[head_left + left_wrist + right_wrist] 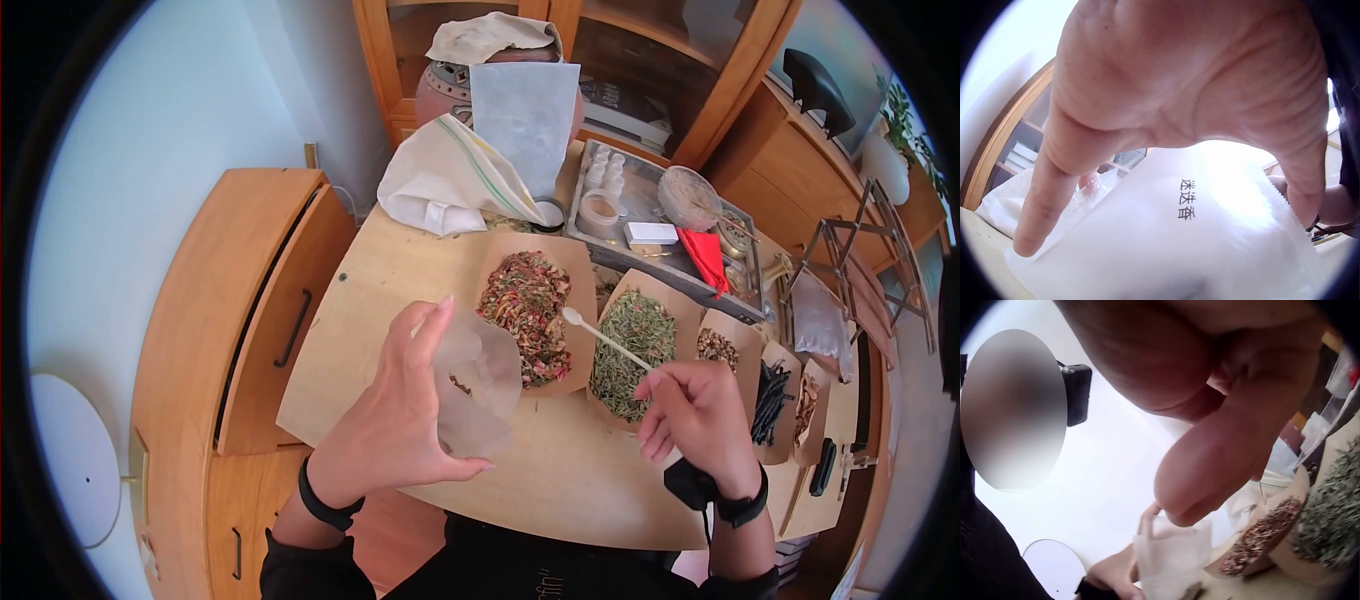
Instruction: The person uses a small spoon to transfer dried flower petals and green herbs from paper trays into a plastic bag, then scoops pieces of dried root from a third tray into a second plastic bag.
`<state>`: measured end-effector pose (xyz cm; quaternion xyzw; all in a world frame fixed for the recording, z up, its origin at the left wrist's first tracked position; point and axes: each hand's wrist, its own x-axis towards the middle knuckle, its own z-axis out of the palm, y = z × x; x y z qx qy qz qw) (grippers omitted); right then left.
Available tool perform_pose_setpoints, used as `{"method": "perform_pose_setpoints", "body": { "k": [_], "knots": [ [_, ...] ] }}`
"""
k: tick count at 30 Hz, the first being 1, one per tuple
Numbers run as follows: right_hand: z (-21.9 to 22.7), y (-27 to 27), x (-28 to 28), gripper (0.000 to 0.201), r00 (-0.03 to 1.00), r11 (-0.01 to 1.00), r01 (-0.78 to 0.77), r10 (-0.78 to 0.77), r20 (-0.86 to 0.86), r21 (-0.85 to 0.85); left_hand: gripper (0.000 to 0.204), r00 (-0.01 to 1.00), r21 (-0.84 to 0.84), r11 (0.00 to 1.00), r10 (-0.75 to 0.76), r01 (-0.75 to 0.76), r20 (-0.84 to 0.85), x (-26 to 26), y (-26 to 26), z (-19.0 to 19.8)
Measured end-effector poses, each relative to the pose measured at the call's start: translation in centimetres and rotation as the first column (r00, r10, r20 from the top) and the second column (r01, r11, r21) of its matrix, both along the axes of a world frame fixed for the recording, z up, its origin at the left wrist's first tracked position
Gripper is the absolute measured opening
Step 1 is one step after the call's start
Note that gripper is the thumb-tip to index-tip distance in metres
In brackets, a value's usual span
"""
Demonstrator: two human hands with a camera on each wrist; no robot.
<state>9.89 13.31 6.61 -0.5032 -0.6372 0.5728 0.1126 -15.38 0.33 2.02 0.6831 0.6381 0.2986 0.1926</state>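
Note:
My left hand [395,400] holds a small translucent bag [495,385] across its mouth, thumb and fingers spread to its two edges. Some dark bits show inside it. Black characters are printed on the bag [1147,231] in the left wrist view. My right hand [705,400] pinches the thin handle of a pale, small-bowled spoon [610,338], its tip out over the paper trays. Beneath the spoon stand a tray of red and green dried petals [530,310] and a tray of dried green leaves [635,340].
Smaller trays hold tan pieces [717,346], dark sticks [770,400] and pale chips [806,405]. Behind are a white cloth bag [440,185] and a grey tray [572,215] with jars and a red pouch [708,262]. A wooden cabinet [180,300] with a pulled-out drawer stands left.

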Motion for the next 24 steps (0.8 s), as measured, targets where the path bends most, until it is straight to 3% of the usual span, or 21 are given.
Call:
{"method": "perform_pose_setpoints", "body": {
  "k": [5,11,13,24],
  "knots": [
    [-2.6,1.2,-0.3,0.024,0.999,0.999,-0.032,0.032,0.028,-0.006,0.137,1.0,0.015,1.0,-0.018,0.019,-0.012,0.0,0.2,0.1],
    [-3.7,1.8,-1.3,0.026,0.993,0.948,-0.102,0.081,-0.082,-0.302,0.137,1.0,0.018,1.0,-0.026,0.026,-0.008,-0.1,0.1,0.0],
    [-4.3,2.1,-1.3,0.026,0.99,0.894,-0.089,0.03,-0.141,-0.44,0.137,0.999,0.032,0.999,-0.036,0.036,-0.015,-0.1,0.2,-0.1],
    [-5.3,3.0,0.4,0.026,0.955,0.825,-0.095,-0.083,-0.285,-0.558,0.137,1.0,0.012,1.0,-0.016,0.016,-0.014,0.1,0.3,0.0]
  ]
}}
